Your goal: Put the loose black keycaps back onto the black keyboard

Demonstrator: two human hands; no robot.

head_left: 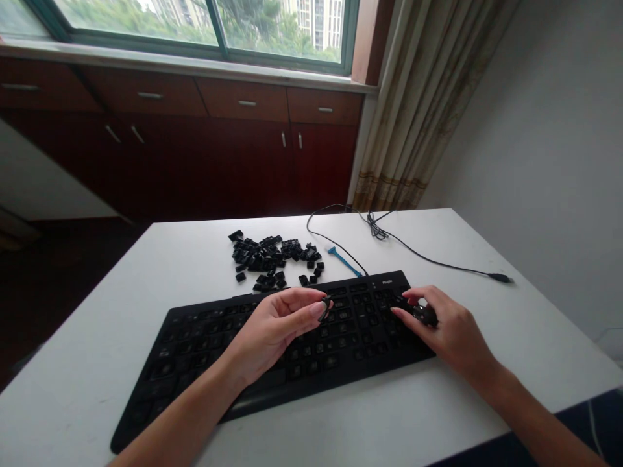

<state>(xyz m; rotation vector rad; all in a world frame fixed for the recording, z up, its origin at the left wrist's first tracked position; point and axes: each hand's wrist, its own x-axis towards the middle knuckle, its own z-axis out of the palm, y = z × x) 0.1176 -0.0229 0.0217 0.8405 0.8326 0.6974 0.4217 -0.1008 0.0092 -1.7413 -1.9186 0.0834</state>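
A heap of keycaps (272, 259) lies loose toward the desk's (146, 272) far edge, while many seem seated on the keyboard (195, 337) by the near edge, so the work looks partway. The left hand (275, 327) pinches a keycap (325, 309) above the keyboard's middle. The right hand (450, 331) curls over its right end; whether it grips anything I cannot tell.

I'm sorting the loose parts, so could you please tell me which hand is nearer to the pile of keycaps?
Left. The left hand hovers just in front of the pile of keycaps; the right hand sits farther right, at the end of the keyboard.
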